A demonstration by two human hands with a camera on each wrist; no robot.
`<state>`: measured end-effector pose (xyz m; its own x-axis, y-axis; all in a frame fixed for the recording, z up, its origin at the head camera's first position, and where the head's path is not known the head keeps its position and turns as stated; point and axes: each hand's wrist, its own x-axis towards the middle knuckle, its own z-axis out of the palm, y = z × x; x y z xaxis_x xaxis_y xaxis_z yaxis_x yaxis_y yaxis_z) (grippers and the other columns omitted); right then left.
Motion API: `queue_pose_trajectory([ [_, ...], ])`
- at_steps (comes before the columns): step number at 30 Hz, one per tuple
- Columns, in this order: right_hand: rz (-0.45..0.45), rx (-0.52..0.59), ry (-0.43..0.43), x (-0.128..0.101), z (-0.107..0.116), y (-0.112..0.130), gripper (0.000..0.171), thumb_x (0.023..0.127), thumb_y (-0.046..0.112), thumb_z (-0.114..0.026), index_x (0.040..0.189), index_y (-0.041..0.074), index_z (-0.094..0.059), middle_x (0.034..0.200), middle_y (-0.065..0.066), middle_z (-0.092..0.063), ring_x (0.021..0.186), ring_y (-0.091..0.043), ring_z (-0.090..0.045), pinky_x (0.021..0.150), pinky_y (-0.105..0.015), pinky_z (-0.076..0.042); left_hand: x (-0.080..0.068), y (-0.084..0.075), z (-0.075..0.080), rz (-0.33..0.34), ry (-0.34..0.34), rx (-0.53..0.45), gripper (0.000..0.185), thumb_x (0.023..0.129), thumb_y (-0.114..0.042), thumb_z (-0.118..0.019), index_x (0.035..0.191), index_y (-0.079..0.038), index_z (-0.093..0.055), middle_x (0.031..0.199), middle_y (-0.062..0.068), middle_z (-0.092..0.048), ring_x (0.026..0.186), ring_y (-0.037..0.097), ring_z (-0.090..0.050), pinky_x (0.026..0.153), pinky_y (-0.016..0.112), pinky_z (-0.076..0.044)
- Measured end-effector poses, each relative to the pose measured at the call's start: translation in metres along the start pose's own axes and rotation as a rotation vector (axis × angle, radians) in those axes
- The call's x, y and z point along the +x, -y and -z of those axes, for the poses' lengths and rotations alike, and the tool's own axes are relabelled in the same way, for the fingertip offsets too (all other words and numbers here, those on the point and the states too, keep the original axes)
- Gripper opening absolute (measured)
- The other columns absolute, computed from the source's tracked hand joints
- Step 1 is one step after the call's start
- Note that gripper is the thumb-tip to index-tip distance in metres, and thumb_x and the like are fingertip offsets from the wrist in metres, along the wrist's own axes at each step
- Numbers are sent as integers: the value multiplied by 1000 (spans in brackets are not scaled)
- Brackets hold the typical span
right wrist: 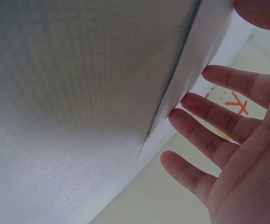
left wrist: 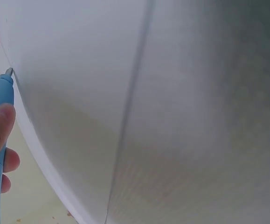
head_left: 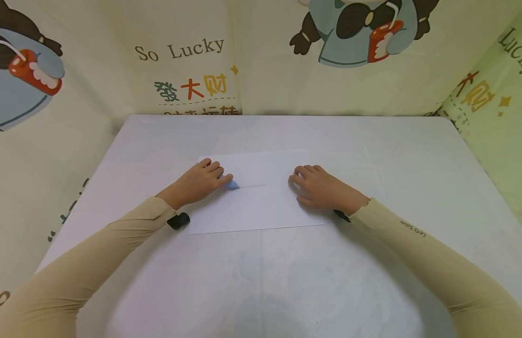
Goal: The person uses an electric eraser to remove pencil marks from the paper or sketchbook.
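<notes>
paper sheet [head_left: 261, 192] on table [head_left: 370, 263], left hand [head_left: 197, 183] with pen [head_left: 232, 184] on its left part, right hand [head_left: 324, 190] on its right

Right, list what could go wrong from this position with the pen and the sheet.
1. The right hand rests with straight fingers only on the right part of the paper; the sheet lies loose on the table and may slide or turn under the stroke.
2. The left hand grips the blue pen low near its tip, so the palm could drag over and smear the faint line.
</notes>
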<state>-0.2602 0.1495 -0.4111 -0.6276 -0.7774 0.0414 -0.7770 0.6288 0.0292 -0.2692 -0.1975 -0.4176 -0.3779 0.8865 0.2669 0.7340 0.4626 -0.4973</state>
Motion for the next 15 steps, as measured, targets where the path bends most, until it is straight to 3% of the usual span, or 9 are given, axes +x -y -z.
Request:
queue_pose_trajectory([
  [15, 5, -1, -4, 1, -3, -2, 39, 85, 23, -63, 118, 5, -52, 118, -18, -53, 109, -35, -54, 93, -50, -43, -2, 2, -1, 3, 4, -19, 24, 83, -6, -68, 104, -13, -57, 82, 8, -61, 78, 23, -52, 75, 34, -40],
])
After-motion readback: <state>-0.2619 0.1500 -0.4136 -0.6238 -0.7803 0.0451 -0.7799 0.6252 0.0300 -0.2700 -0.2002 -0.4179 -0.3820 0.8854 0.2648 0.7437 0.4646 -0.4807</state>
